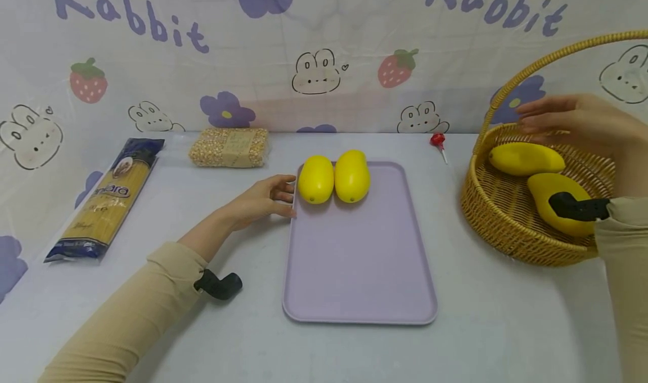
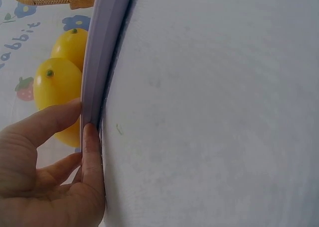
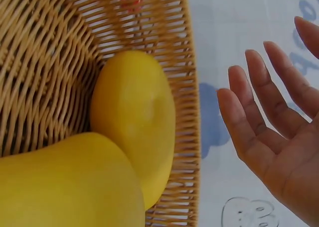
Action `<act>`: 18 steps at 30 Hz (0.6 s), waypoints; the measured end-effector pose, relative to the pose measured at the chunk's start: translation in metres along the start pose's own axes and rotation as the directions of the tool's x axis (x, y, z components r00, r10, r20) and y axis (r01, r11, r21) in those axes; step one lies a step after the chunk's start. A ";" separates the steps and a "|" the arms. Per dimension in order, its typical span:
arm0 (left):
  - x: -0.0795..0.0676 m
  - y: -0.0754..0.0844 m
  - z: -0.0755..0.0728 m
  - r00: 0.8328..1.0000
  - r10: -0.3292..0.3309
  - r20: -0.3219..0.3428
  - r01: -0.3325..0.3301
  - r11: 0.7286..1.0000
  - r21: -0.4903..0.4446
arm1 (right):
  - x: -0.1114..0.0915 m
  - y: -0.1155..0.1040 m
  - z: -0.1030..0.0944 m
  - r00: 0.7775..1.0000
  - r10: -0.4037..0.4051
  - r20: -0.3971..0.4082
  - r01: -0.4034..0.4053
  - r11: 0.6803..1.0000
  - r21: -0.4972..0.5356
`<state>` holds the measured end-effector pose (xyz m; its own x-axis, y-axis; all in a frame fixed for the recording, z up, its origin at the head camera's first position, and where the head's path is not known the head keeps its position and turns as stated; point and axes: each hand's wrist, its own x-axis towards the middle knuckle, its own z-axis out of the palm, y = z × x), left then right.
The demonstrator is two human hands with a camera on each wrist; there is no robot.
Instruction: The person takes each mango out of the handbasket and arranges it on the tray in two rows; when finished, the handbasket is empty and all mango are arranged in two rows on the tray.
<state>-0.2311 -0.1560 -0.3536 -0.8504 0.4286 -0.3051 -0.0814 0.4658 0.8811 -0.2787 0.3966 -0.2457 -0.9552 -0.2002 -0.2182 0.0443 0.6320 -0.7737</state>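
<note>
My left hand (image 1: 259, 202) touches the left edge of the lilac tray (image 1: 356, 259), its fingers spread and slightly bent. In the left wrist view its fingertips (image 2: 74, 109) meet the tray's rim. Two yellow mangoes, one on the left (image 1: 316, 179) and one on the right (image 1: 352, 176), lie side by side at the tray's far left corner. My right hand (image 1: 572, 118) is raised over the far side of the wicker basket (image 1: 506, 231), empty, with loosely extended fingers. Two more mangoes lie inside, one behind (image 1: 526, 158) and one in front (image 1: 552, 200), partly covered by the wrist mount.
At the far left lies a bag of spaghetti (image 1: 108, 203), with a pack of corn kernels (image 1: 229, 148) right of it by the printed backdrop. A red lollipop (image 1: 438, 141) lies between tray and basket. The basket's tall handle (image 1: 536, 68) arches beside my right hand.
</note>
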 end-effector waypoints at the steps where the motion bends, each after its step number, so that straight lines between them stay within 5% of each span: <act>1: 0.000 0.000 0.000 1.000 -0.001 -0.001 0.001 1.000 -0.001 | 0.002 0.001 -0.002 1.000 0.021 -0.006 -0.021 1.000 0.018; 12: 0.001 -0.002 -0.001 1.000 -0.006 -0.002 0.006 1.000 0.001 | 0.016 0.017 -0.015 0.998 0.057 -0.018 -0.055 0.993 0.102; 18: 0.003 -0.002 -0.001 1.000 -0.001 0.000 0.001 1.000 0.003 | 0.019 0.022 -0.014 0.993 0.116 0.004 -0.116 0.993 0.023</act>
<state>-0.2337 -0.1568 -0.3558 -0.8502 0.4283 -0.3063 -0.0807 0.4689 0.8796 -0.2997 0.4174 -0.2583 -0.9425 -0.1285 -0.3084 0.1612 0.6335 -0.7568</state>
